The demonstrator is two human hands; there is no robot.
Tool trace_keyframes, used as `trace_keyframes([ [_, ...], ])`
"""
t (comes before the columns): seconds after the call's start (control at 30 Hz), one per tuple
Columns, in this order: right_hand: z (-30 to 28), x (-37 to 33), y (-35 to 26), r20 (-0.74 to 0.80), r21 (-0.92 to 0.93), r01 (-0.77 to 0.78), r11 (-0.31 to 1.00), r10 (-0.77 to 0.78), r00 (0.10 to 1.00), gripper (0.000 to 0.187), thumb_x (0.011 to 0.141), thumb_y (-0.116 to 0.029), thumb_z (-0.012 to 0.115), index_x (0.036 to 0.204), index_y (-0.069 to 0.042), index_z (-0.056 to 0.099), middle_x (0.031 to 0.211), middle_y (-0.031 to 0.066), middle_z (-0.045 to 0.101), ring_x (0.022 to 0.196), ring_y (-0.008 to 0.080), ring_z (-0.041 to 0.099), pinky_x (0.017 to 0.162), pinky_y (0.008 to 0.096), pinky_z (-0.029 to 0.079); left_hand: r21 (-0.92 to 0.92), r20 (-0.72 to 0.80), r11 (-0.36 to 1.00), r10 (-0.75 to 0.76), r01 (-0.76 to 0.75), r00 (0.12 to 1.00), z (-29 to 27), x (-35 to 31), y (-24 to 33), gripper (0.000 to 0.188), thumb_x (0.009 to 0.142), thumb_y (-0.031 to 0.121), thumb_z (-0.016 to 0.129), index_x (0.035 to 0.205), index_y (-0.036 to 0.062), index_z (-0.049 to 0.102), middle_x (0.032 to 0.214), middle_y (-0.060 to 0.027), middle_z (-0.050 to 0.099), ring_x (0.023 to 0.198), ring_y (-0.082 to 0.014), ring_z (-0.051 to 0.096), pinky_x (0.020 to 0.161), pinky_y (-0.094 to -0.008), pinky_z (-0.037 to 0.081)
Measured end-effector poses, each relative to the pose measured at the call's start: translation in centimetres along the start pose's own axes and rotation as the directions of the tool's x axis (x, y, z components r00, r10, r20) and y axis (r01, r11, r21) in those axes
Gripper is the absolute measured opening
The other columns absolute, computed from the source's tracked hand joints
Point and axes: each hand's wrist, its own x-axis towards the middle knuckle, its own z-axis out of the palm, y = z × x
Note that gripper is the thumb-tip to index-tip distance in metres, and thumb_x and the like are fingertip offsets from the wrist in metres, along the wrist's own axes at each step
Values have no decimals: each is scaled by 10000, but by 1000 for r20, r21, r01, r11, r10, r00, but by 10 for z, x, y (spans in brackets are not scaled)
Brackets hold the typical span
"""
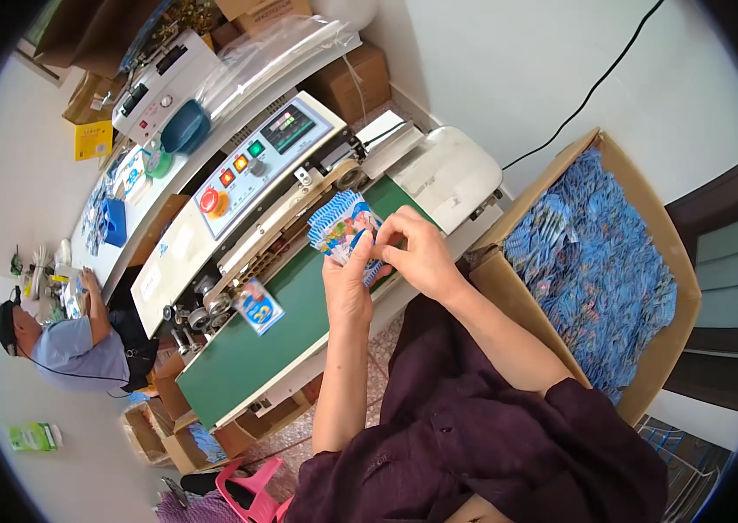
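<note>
Band sealing machine (pixel 238 187), green conveyor belt (pixel 247 349) running below both hands; carton of blue packets (pixel 595 261) right of them. Left hand (pixel 347 283) grasps packet stack (pixel 343 225); right hand (pixel 421 253) pinches its edge. Judged step: separating one packet; next, feed it squarely onto the belt.

The long green conveyor belt (pixel 247 349) serves as the landmark. Its lower stretch lies bare, so a hand could pass along it. One small blue printed packet (pixel 258 307) rides at its upper edge, against the metal rollers (pixel 199 314). Along that same edge the white control housing with coloured buttons (pixel 238 183) walls off the way. At the belt's far end both hands (pixel 386 257) crowd the space, and beyond it an open cardboard box heaped with blue packets (pixel 595 261) blocks the right side.
</note>
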Motion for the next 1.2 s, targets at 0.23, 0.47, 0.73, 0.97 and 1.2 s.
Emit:
trace_keyframes([
  [0.23,-6,3,21,-26,271,-93,958,104,994,171,754,-20,690,823,-11,534,709,2,559,642,56,507,593,222,423,94,-50,996,-1,6,999,10,0,-3,360,800,218,714,1092,98,541,960,-22,630,792,-116,619,541,-262,536],
  [0.47,-20,7,30,-91,651,-72,756,173,981,54,846,-13,607,891,-31,583,809,-26,574,727,26,496,648,193,403,26,-21,998,-51,52,998,12,0,-1,351,807,186,699,1106,108,532,987,-9,627,838,-121,618,587,-279,531],
  [0.73,-15,18,36,120,801,-273,533,304,945,221,872,-73,586,1067,31,586,988,51,636,869,89,592,774,250,484,101,-193,995,16,4,981,10,-4,-2,344,796,199,715,1075,112,535,980,-3,625,815,-114,619,557,-269,519],
  [0.97,-24,86,69,77,421,-438,794,450,890,167,748,-68,666,853,60,651,742,115,660,575,178,640,432,321,535,13,-200,1000,21,-19,980,-1,-23,16,347,791,216,720,1073,121,541,946,-3,630,773,-116,628,516,-259,521],
  [1.2,6,102,73,114,324,-515,793,508,854,192,701,-79,698,852,38,673,750,131,663,608,199,656,417,342,549,-13,-203,1000,10,-13,979,-5,-33,18,355,792,227,718,1078,116,540,955,-4,626,793,-110,622,519,-258,519],
])
